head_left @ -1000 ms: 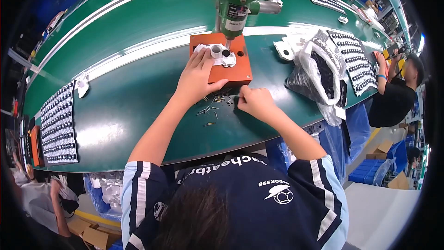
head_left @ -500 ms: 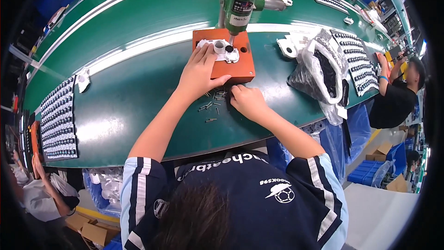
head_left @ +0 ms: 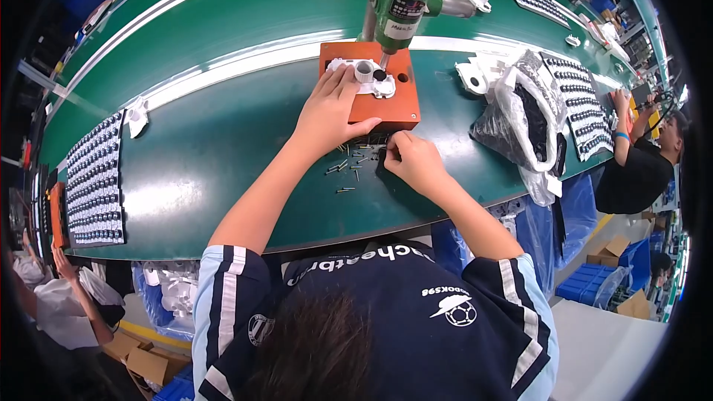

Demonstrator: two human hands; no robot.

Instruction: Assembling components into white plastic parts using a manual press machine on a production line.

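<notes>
On an orange block (head_left: 397, 108) lies a white plastic part (head_left: 384, 89) with a round raised collar and a black round piece beside it. My left hand (head_left: 327, 115) rests over the part's left side, fingers stretched out, thumb apart along the block's front. Just in front of the block, my right hand (head_left: 417, 163) is closed with its fingertips pinched together. Whatever it holds, if anything, is too small to make out. Several small metal pins (head_left: 343, 167) lie loose on the green table between my hands. Above the part stands a green press (head_left: 399, 6), its rod pointing down.
To the right are a clear plastic bag (head_left: 512, 115), white parts (head_left: 471, 78) and a tray of black-and-white pieces (head_left: 579, 104). A similar tray (head_left: 96, 178) and a white part (head_left: 137, 116) lie left. A co-worker (head_left: 642, 160) sits right; another person's arm (head_left: 78, 293) shows at left.
My right hand has drawn slightly back from the block, its fingers pinched more tightly. My left hand stays on the white part. The whole view has shifted a little.
</notes>
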